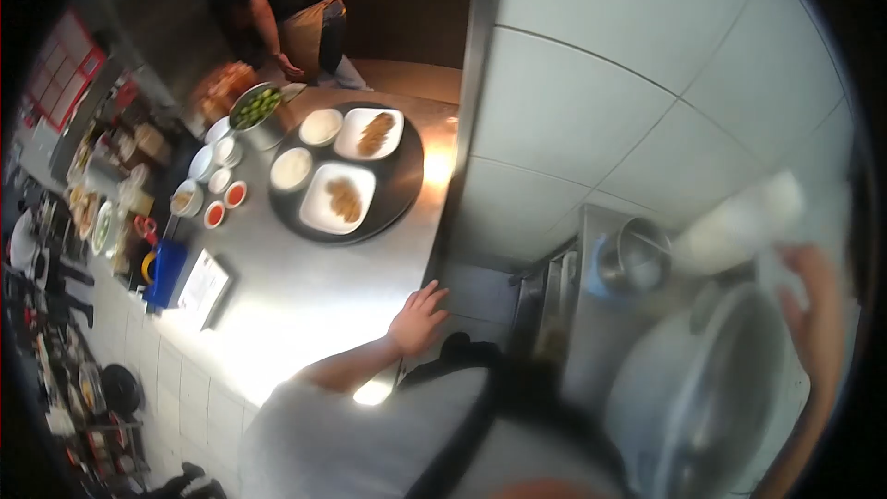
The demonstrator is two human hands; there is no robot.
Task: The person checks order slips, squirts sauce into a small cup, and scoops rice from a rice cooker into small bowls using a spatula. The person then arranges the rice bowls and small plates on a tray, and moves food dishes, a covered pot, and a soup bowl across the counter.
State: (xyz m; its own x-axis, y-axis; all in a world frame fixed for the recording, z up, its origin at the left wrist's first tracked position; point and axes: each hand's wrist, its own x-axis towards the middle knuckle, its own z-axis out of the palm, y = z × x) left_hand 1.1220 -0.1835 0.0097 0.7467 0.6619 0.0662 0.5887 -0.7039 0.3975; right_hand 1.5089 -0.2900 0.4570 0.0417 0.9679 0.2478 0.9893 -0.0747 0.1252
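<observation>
My left hand (420, 319) rests at the edge of the steel counter (305, 291), fingers spread and holding nothing. On the right, my right hand (813, 300) is blurred. Its fingers look apart, close to the rim of a large metal pot (647, 397) and just below a white, roughly cylindrical thing (744, 222). Whether it touches either one I cannot tell. A small steel container (637, 259) with a handle-like piece in it stands beside the white thing.
A round black tray (402, 180) holds two white square dishes (319, 212) of brown food and two white rounds (321, 127). Nearby are a steel pot of green pieces (263, 134), small red sauce cups (236, 194) and a blue holder (166, 273). A person (296, 14) stands beyond the counter.
</observation>
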